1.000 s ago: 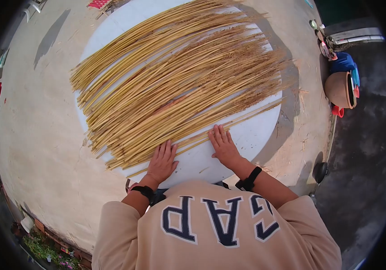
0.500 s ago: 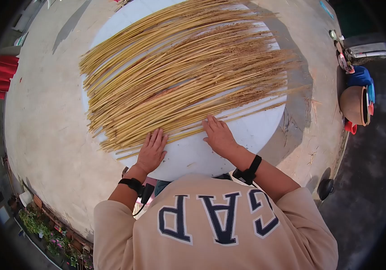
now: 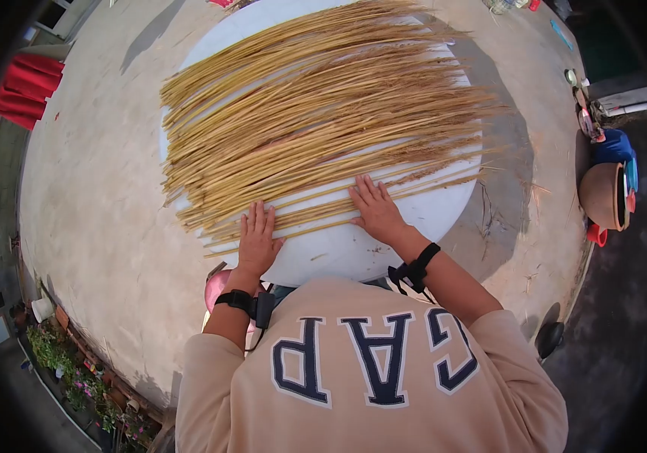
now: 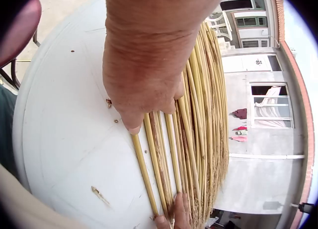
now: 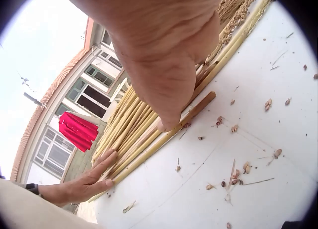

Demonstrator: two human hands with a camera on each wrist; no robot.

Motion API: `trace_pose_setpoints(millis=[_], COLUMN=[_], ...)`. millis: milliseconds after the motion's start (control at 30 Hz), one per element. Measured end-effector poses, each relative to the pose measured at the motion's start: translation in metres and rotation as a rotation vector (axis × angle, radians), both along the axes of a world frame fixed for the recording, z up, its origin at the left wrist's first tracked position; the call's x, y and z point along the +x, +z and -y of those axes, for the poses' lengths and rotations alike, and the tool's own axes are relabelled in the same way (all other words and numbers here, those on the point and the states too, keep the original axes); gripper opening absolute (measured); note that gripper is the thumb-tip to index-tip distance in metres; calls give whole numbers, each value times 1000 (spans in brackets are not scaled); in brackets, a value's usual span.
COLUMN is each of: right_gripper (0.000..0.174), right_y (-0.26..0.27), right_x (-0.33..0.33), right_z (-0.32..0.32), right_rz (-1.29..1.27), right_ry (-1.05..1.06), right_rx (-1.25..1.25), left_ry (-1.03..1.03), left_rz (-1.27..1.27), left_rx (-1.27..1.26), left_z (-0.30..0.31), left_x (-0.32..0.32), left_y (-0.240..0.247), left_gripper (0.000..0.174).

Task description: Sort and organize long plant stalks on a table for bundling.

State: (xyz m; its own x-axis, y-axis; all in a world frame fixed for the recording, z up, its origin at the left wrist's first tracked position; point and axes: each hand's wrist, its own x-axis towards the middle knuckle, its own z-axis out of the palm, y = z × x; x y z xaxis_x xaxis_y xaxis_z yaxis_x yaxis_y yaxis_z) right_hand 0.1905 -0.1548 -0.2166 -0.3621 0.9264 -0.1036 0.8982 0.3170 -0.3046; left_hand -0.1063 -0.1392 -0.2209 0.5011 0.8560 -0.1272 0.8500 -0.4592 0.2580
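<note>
Long dry stalks (image 3: 278,140) with brown, bushy seed heads lie side by side across a round white table (image 3: 331,260). The stems point left and the seed heads right. My left hand (image 3: 259,240) rests with extended fingers on the nearest thin stalks (image 3: 305,226). Further right, my right hand (image 3: 378,211) lies on the same near stalks, its fingers also extended. In the left wrist view, the thumb is at the outermost stalk (image 4: 144,174), and white gaps show between the front stalks. In the right wrist view, the right thumb touches a stalk near its cut brown end (image 5: 203,103).
Small seed husks (image 5: 247,168) and bits of chaff are scattered on the near tabletop. A pink stool (image 3: 218,287) stands beside the table at the left. On the ground to the right are a clay pot (image 3: 601,196) and a red container (image 3: 597,234).
Both hands stay on the near stalks, shifting slightly away from the body. The front stalks now lie more spread apart. The head view has turned, with the red cloth coming further into sight.
</note>
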Motion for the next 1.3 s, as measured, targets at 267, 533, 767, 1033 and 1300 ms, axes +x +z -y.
trace_pose_setpoints(millis=[267, 533, 767, 1033, 1300], right_gripper=[50, 24, 22, 38, 49], right_y=[14, 18, 9, 14, 10], right_x=[-9, -33, -27, -44, -44], right_z=[13, 24, 22, 22, 20], right_rz=[62, -101, -25, -21, 23], right_ry=[-60, 84, -2, 6, -36], right_rx=[-58, 160, 94, 158, 72], left_ry=[-61, -76, 706, 867, 738], left_rz=[117, 307, 541, 1148, 1100], left_rx=[53, 110, 236, -595, -684], left_z=[5, -6, 19, 42, 38], left_x=[-28, -94, -134, -156, -146], left_y=[-2, 4, -9, -29, -12], left_gripper=[70, 49, 57, 57, 55])
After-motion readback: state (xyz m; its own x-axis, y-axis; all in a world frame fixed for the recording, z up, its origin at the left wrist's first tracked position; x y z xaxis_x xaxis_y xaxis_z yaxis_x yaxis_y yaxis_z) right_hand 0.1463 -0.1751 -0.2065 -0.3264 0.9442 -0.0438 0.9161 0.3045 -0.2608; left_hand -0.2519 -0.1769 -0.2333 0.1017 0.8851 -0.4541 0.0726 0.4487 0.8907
